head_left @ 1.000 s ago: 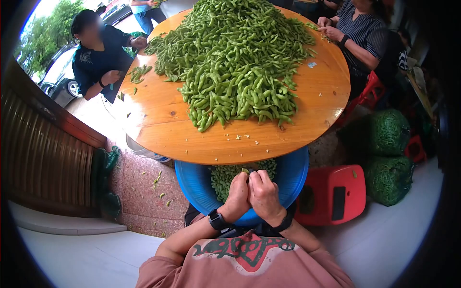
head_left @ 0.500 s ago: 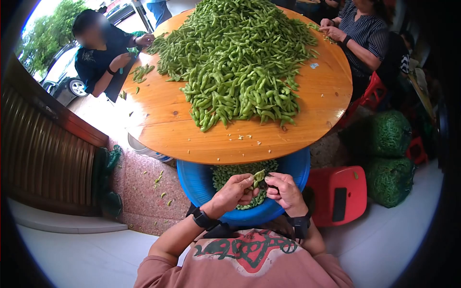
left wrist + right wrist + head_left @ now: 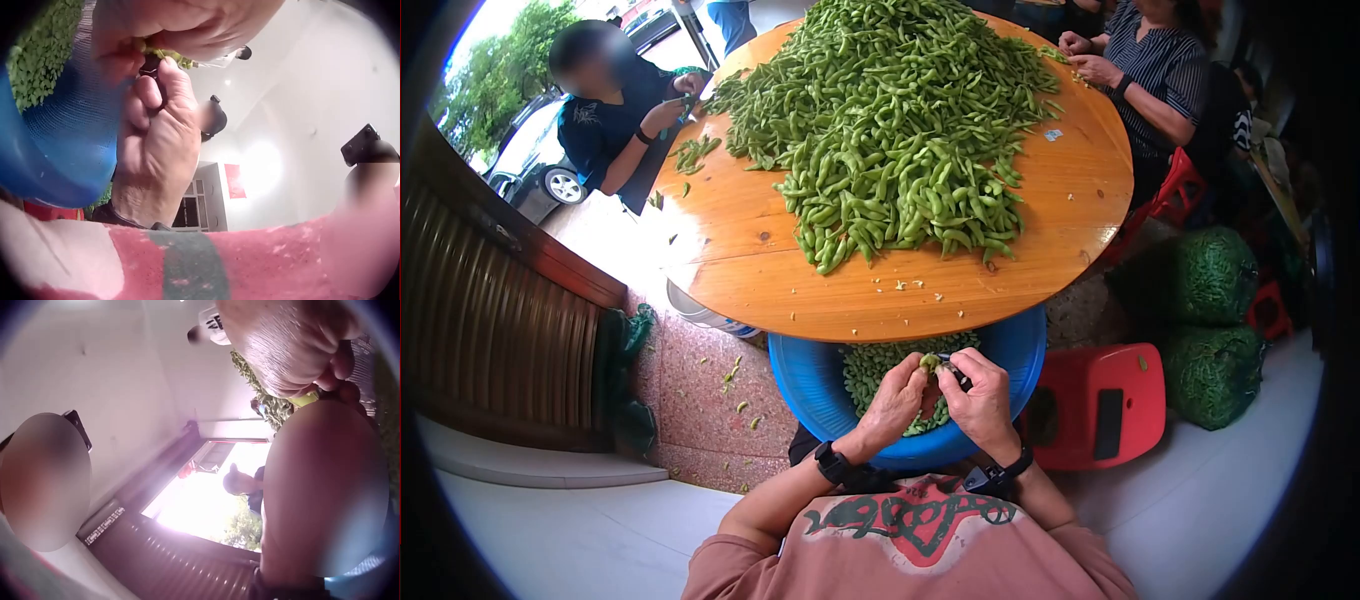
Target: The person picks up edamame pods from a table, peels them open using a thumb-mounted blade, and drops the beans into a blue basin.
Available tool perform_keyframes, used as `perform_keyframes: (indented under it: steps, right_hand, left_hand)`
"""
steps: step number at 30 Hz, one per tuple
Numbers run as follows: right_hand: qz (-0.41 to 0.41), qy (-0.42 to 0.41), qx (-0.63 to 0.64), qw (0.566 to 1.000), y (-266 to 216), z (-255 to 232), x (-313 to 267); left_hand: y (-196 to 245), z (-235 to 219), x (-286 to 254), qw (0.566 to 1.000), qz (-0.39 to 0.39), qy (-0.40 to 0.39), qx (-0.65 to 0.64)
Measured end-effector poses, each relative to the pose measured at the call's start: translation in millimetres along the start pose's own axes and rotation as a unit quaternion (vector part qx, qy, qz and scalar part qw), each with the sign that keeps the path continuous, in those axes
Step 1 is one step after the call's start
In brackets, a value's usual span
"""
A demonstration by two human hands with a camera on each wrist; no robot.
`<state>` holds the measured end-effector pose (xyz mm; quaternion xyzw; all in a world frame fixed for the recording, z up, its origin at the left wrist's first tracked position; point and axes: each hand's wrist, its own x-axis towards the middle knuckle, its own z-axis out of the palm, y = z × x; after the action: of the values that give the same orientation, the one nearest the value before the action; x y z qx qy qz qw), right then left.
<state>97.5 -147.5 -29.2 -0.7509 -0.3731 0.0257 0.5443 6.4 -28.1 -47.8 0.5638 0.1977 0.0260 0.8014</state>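
Note:
Over a blue basin (image 3: pixel 805 405), both hands meet at a green soybean pod (image 3: pixel 929 362). My left hand (image 3: pixel 894 398) grips the pod between thumb and curled fingers. From the other side my right hand (image 3: pixel 983 400) pinches it, thumb tip pressed to the pod in the left wrist view. A small dark object (image 3: pixel 150 65) shows among the right fingers; I cannot tell what it is. Shelled green beans (image 3: pixel 862 378) lie in the basin under the hands. The right wrist view shows only a sliver of the pod (image 3: pixel 304 399) between the hands.
A round wooden table (image 3: pixel 730 290) bears a big heap of soybean pods (image 3: pixel 900 150), its edge overhanging the basin. A red plastic stool (image 3: pixel 1140 420) stands at the right, with full green net bags (image 3: pixel 1215 375) beyond. Two people (image 3: pixel 615 130) (image 3: pixel 1155 90) handle pods across the table.
The hands were together a second ago, then drew apart with an opened-looking pod between them. Now they are close again on a pod. The person at left has brought both hands together.

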Motion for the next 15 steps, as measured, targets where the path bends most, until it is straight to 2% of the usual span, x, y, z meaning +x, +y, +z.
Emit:
perform_keyframes:
  steps: [1, 2, 3, 4, 6, 7, 8, 9, 10, 12, 13, 14, 15]
  right_hand:
    - [0.000, 0.000, 0.000, 1.000, 1.8, -0.8, -0.7]
    - [0.112, -0.038, 0.125, 0.985, 4.5, -3.1, -2.2]
    - [0.221, -0.075, 0.246, 0.941, 6.9, -5.2, -3.2]
    - [0.221, -0.075, 0.246, 0.941, 8.5, -6.5, -3.4]
    - [0.330, -0.099, 0.396, 0.851, 11.9, -8.9, -2.6]
    - [0.331, -0.098, 0.396, 0.851, 15.3, -10.1, -2.1]
    - [0.342, -0.101, 0.423, 0.833, 19.1, -11.2, -1.3]
    - [0.353, -0.104, 0.450, 0.814, 21.1, -11.7, -0.9]
    - [0.354, -0.103, 0.450, 0.814, 21.2, -12.1, -1.3]
    - [0.325, -0.092, 0.315, 0.887, 20.5, -13.5, -1.7]
    - [0.326, -0.091, 0.315, 0.887, 18.3, -12.8, -1.0]
    - [0.183, -0.069, 0.170, 0.966, 13.7, -10.8, 0.3]
    - [0.029, -0.044, 0.017, 0.998, 8.4, -9.3, 1.8]
  left_hand:
    - [0.8, 1.5, -0.1, 0.999, -0.016, 0.008, -0.036]
    - [2.5, 3.0, -0.9, 0.999, -0.016, 0.008, -0.036]
    - [5.1, 4.7, -2.0, 0.999, -0.026, 0.019, -0.010]
    - [6.8, 5.5, -2.5, 0.999, -0.036, 0.031, 0.015]
    - [7.3, 0.7, -1.7, 0.998, -0.063, 0.017, 0.017]
    - [7.4, -1.8, -1.8, 0.996, -0.090, 0.003, 0.020]
    - [8.7, -2.9, -2.2, 0.996, -0.091, 0.003, 0.020]
    - [10.8, -3.6, -2.7, 0.993, -0.103, -0.013, -0.050]
    - [12.0, -4.6, -3.2, 0.986, -0.114, -0.028, -0.119]
    - [12.9, -7.0, -3.3, 0.984, -0.101, -0.043, -0.137]
    - [13.1, -8.4, -3.6, 0.982, -0.086, -0.058, -0.156]
    - [12.7, -10.2, -3.8, 0.982, -0.091, -0.054, -0.157]
    - [11.3, -11.7, -2.9, 0.982, -0.090, -0.054, -0.156]
